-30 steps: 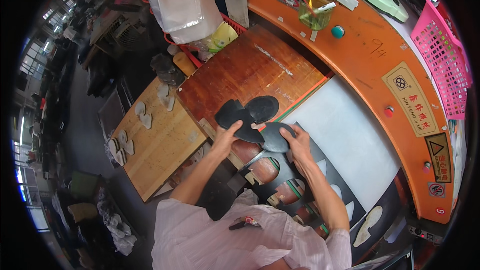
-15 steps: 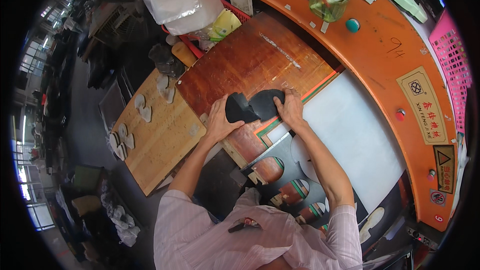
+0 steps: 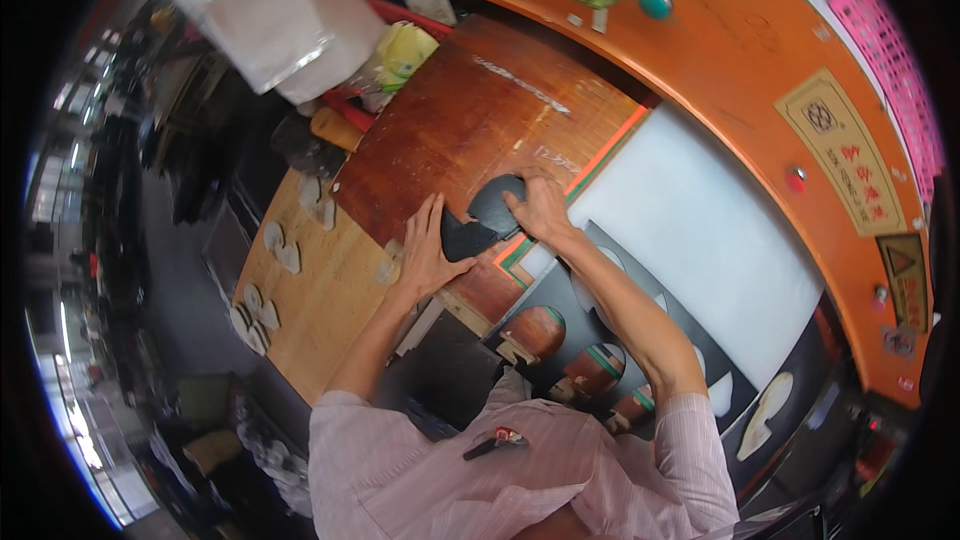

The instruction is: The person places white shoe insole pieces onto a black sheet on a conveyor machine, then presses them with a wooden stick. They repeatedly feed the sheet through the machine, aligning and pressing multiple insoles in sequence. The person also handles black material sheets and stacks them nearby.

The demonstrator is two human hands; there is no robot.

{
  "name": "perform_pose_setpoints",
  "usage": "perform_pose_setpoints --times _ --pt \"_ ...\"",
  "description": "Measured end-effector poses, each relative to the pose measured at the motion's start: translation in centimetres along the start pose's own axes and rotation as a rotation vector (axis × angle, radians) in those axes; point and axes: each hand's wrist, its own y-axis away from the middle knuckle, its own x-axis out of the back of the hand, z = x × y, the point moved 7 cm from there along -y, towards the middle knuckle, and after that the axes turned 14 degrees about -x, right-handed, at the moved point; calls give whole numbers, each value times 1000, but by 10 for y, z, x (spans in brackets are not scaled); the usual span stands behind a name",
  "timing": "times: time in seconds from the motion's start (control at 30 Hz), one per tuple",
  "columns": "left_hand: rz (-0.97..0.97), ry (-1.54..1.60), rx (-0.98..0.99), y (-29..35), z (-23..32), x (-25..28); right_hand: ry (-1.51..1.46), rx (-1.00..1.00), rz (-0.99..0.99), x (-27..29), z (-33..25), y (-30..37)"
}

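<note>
Two black, rounded cut pieces, perhaps small stacks, lie against each other over the reddish-brown wooden board (image 3: 420, 130). My left hand (image 3: 425, 252) holds the left black piece (image 3: 466, 239) at its outer side, thumb along the near edge. Around the far right edge of the right black piece (image 3: 499, 202) curl the fingers of my right hand (image 3: 543, 204), with the thumb on top. The two pieces meet along a stepped edge. Below my right forearm is a dark grey sheet (image 3: 568, 293) with several rounded cut-out holes.
A white board (image 3: 700, 230) lies at right beside an orange machine housing (image 3: 690, 50). Several white cut pieces (image 3: 262, 308) rest on a light wooden board (image 3: 330, 305) at left. Clear plastic bags (image 3: 280, 15) and a red basket (image 3: 405, 18) stand at the far left.
The view has shifted and turned. My hands have come closer together, and the right black piece now sits farther up relative to the left one. Both hands keep their hold.
</note>
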Motion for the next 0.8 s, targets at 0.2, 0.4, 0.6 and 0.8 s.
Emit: perform_pose_setpoints --times 0.2,0.4,0.6,0.8 --pt "134 -67 55 10 18 -12 -146 70 229 63 11 61" --pt "257 -269 -51 22 50 -10 -175 -296 613 182 120 241" --pt "73 601 340 93 109 -69 576 -886 993 243 185 483" --pt "157 668 -84 13 142 -77 -72 -1267 1177 193 238 569"
